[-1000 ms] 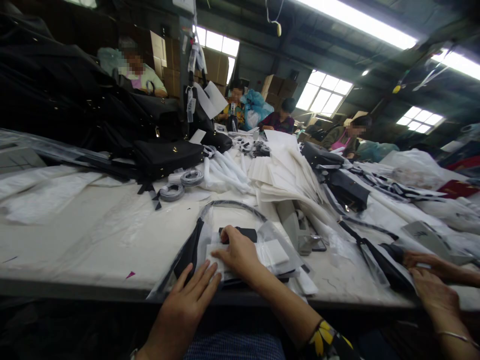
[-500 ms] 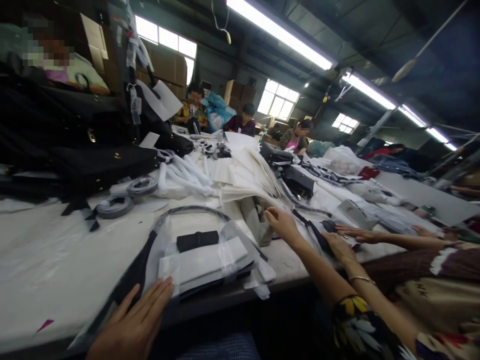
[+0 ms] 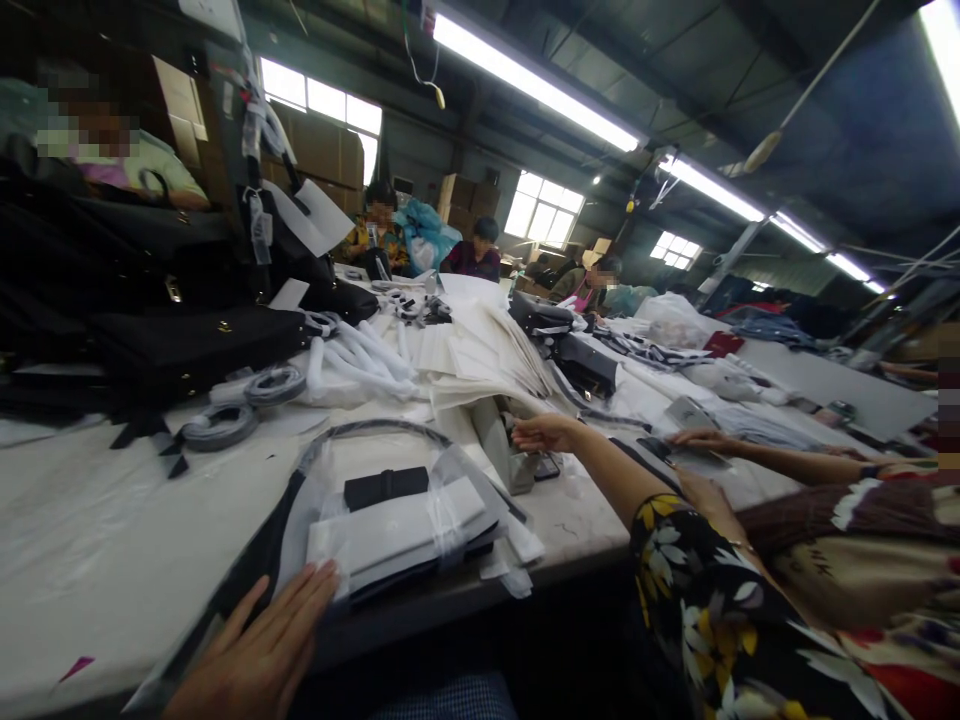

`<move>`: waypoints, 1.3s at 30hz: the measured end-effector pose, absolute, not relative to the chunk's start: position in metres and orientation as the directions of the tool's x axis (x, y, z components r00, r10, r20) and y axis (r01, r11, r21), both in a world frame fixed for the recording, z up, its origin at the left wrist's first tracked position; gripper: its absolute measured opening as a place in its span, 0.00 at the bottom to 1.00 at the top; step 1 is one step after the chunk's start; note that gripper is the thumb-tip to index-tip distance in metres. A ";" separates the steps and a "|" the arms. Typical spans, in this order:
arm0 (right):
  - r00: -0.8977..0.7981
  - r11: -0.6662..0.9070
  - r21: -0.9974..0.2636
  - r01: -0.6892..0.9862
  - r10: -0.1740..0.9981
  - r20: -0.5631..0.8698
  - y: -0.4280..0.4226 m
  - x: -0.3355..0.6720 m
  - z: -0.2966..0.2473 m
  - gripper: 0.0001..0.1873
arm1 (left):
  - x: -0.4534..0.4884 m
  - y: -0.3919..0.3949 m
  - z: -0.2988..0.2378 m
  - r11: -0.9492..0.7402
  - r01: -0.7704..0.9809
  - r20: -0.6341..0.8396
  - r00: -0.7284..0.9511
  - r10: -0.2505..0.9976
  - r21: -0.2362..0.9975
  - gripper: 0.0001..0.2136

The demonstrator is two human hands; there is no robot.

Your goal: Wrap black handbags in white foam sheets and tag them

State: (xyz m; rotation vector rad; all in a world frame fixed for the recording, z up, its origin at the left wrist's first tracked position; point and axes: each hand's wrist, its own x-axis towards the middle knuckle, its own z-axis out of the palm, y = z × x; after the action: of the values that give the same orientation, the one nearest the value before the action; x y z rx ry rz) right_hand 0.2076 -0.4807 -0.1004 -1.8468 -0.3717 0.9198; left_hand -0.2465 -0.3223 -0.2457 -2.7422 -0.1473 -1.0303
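Observation:
My left hand (image 3: pixel 259 640) lies open, fingers stretched, at the near left edge of a dark bag bundled in white paper and clear plastic (image 3: pixel 401 528). A black strip-like piece (image 3: pixel 386 487) rests on the bundle, and a dark strap (image 3: pixel 367 427) wrapped in plastic arcs around it. My right hand (image 3: pixel 544 435), below a black floral sleeve, is at a grey tape dispenser (image 3: pixel 508 455) beyond the bundle's right end. Its fingers are drawn together at the dispenser's top; whether tape is between them is too small to tell.
White sheets (image 3: pixel 495 345) are heaped behind the dispenser. Grey strap coils (image 3: pixel 217 425), white tubes (image 3: pixel 360 365) and stacked black bags (image 3: pixel 187 345) lie at the left. Close on my right, a co-worker's hands (image 3: pixel 701 440) work at the table. Other people sit farther back.
My right hand has moved slightly left and down against the dispenser, its fingers reaching farther forward. More floral sleeve shows. My left hand stays on the bundle; the view has shifted a little.

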 end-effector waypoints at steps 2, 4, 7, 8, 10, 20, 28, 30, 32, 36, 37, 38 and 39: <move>0.678 -0.437 -0.884 -0.166 0.600 -0.424 -0.487 0.200 -0.096 0.11 | -0.247 -0.322 -0.249 -0.973 0.170 0.658 0.752 0.027 -0.155 0.22; 0.704 -0.394 -0.904 -0.162 0.596 -0.386 -0.497 0.188 -0.090 0.12 | -0.248 -0.321 -0.249 -0.972 0.165 0.660 0.751 0.015 -0.165 0.22; 0.742 -0.318 -0.939 -0.132 0.596 -0.306 -0.521 0.166 -0.084 0.13 | -0.248 -0.321 -0.248 -0.974 0.151 0.657 0.754 0.003 -0.168 0.22; 0.752 -0.305 -0.944 -0.125 0.592 -0.290 -0.530 0.158 -0.084 0.13 | -0.247 -0.321 -0.248 -0.975 0.145 0.655 0.755 0.000 -0.166 0.22; 0.764 -0.299 -0.947 -0.117 0.583 -0.278 -0.548 0.143 -0.087 0.14 | -0.247 -0.320 -0.248 -0.978 0.133 0.660 0.751 -0.005 -0.159 0.22; 0.901 -0.323 -0.946 -0.004 0.409 -0.144 -0.571 0.123 -0.162 0.20 | -0.249 -0.315 -0.263 -0.983 0.130 0.658 0.753 0.012 -0.131 0.23; 0.841 -0.322 -0.885 0.337 0.526 0.129 -0.580 0.111 -0.131 0.15 | -0.250 -0.325 -0.242 -0.979 0.156 0.638 0.769 0.039 -0.129 0.21; 0.642 -0.260 -0.813 0.522 0.747 0.173 -0.563 0.088 -0.106 0.11 | -0.250 -0.330 -0.234 -0.977 0.183 0.628 0.775 0.072 -0.114 0.20; 0.366 -0.131 -0.754 0.644 0.918 0.153 -0.533 0.061 -0.084 0.08 | -0.250 -0.334 -0.228 -0.973 0.211 0.605 0.788 0.115 -0.090 0.20; -0.146 0.161 -0.715 0.681 0.986 0.083 -0.452 0.012 -0.071 0.07 | -0.251 -0.341 -0.223 -0.968 0.245 0.557 0.811 0.179 -0.046 0.20; -0.235 0.219 -0.685 0.695 0.969 0.071 -0.431 0.003 -0.074 0.07 | -0.251 -0.342 -0.222 -0.968 0.248 0.553 0.812 0.187 -0.037 0.20; -0.306 0.269 -0.641 0.719 0.950 0.055 -0.411 -0.004 -0.078 0.07 | -0.251 -0.343 -0.222 -0.967 0.253 0.552 0.810 0.197 -0.026 0.20; -0.367 0.310 -0.590 0.745 0.930 0.025 -0.391 -0.009 -0.084 0.07 | -0.251 -0.344 -0.222 -0.966 0.260 0.548 0.809 0.211 -0.011 0.20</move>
State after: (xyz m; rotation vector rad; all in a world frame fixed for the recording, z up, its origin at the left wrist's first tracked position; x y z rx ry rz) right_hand -0.0089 -0.3915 -0.0840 -1.4980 -2.2207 0.7047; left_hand -0.2507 -0.3442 -0.2216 -2.9065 -0.3789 -0.8651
